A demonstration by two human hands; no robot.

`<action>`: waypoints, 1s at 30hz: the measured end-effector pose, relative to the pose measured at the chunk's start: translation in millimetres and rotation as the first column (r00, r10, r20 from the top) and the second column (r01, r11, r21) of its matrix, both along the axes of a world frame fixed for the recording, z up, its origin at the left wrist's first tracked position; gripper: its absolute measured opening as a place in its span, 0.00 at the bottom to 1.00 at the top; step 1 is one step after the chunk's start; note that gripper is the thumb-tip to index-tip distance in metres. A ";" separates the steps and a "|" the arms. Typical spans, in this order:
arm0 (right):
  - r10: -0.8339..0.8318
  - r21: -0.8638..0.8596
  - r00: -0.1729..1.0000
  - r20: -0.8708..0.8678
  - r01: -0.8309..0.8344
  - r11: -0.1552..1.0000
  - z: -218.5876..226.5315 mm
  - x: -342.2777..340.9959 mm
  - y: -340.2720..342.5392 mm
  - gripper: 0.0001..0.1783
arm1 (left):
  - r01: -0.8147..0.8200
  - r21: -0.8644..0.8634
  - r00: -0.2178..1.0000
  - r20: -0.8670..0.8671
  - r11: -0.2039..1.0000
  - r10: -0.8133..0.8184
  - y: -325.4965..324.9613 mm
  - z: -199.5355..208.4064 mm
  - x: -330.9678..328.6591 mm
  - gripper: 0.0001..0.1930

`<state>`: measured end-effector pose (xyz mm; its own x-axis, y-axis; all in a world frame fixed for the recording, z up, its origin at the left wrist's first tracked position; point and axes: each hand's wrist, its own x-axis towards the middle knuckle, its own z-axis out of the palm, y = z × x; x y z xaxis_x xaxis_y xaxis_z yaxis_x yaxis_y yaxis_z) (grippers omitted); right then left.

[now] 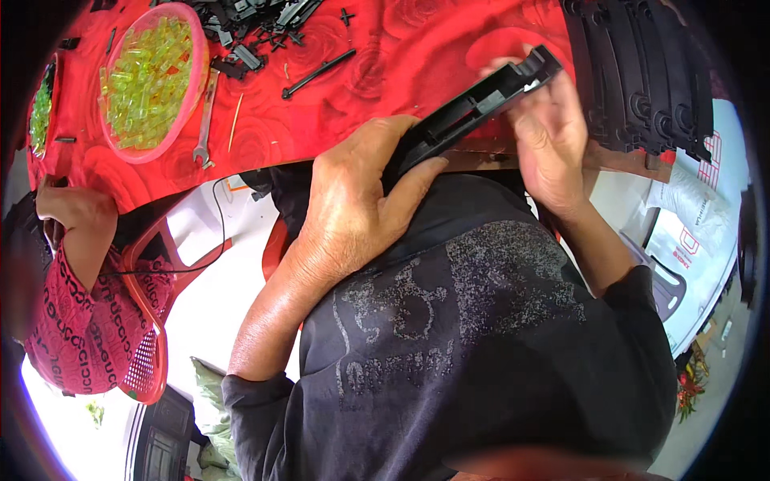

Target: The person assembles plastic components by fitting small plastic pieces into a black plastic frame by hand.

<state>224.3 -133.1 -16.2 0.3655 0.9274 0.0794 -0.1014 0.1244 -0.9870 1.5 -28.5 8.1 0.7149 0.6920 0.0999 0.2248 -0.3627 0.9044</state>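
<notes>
Your 1 head-worn fisheye view looks steeply down past your chest, close on your left hand [353, 208] and right hand [549, 136]. It faces the red table [401, 72] edge ahead. Straight lines bow toward the dark round rim.

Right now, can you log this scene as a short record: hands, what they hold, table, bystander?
left hand: grips the near end of a long black plastic part
right hand: holds the far end of the same part
table: red rose-patterned cover
on table: pink bowl of yellow-green clear pieces, wrench, loose black bits, stack of black parts
bystander: a person's arm in a red patterned sleeve, at left
</notes>
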 end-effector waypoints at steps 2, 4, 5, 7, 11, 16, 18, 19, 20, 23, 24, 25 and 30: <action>0.044 -0.046 0.998 -0.036 -0.046 0.998 6.9 -6.4 5.9 0.40 | -0.018 -0.026 0.999 -0.044 0.999 0.017 -1.0 -1.9 2.4 0.19; 0.060 -0.040 0.952 -0.300 -0.076 0.996 10.6 -7.7 9.1 0.37 | -0.018 -0.060 0.999 -0.035 0.998 0.015 -1.5 -1.1 4.3 0.19; 0.053 -0.026 0.960 -0.275 -0.063 0.998 12.7 -11.5 13.2 0.36 | -0.003 -0.069 1.000 -0.016 0.998 0.002 -2.5 -1.7 5.9 0.19; 0.087 -0.065 0.949 -0.304 -0.112 0.992 13.8 -10.0 12.7 0.35 | 0.039 -0.097 0.999 -0.010 0.995 -0.040 -5.4 -3.1 8.0 0.21; 0.112 -0.065 0.945 -0.308 -0.138 0.988 13.3 -6.7 11.2 0.34 | 0.098 -0.172 0.994 0.064 0.980 -0.089 4.8 7.6 8.7 0.21; 0.121 0.033 0.931 -0.346 -0.117 0.993 3.6 0.1 10.1 0.27 | 0.136 0.136 0.986 0.075 0.981 -0.147 21.5 14.9 22.1 0.20; 0.124 0.047 0.941 -0.314 -0.115 0.992 1.2 -0.1 11.3 0.27 | 0.210 0.186 0.976 0.011 0.960 -0.216 25.8 19.7 29.1 0.19; 0.128 0.062 0.950 -0.285 -0.115 0.991 1.0 -0.8 11.9 0.28 | 0.218 0.260 0.975 -0.011 0.941 -0.223 28.7 22.9 33.0 0.20; 0.131 0.064 0.950 -0.285 -0.118 0.991 3.1 -1.0 12.8 0.28 | 0.225 0.332 0.973 -0.034 0.916 -0.227 31.3 24.7 36.0 0.22; 0.096 -0.055 0.983 -0.157 -0.106 0.993 12.4 0.0 18.8 0.40 | 0.239 0.394 0.968 -0.021 0.888 -0.251 40.6 23.5 39.2 0.21; 0.099 -0.058 0.985 -0.141 -0.108 0.992 14.8 0.2 20.8 0.40 | 0.247 0.405 0.964 -0.011 0.881 -0.265 42.7 24.2 39.1 0.20; 0.103 -0.061 0.987 -0.124 -0.111 0.992 16.5 0.2 22.6 0.41 | 0.247 0.402 0.964 -0.010 0.882 -0.266 44.3 25.4 39.2 0.20; 0.111 -0.052 0.990 -0.084 -0.115 0.992 18.4 5.9 30.0 0.42 | 0.236 0.376 0.949 0.107 0.896 -0.295 51.2 23.9 40.0 0.16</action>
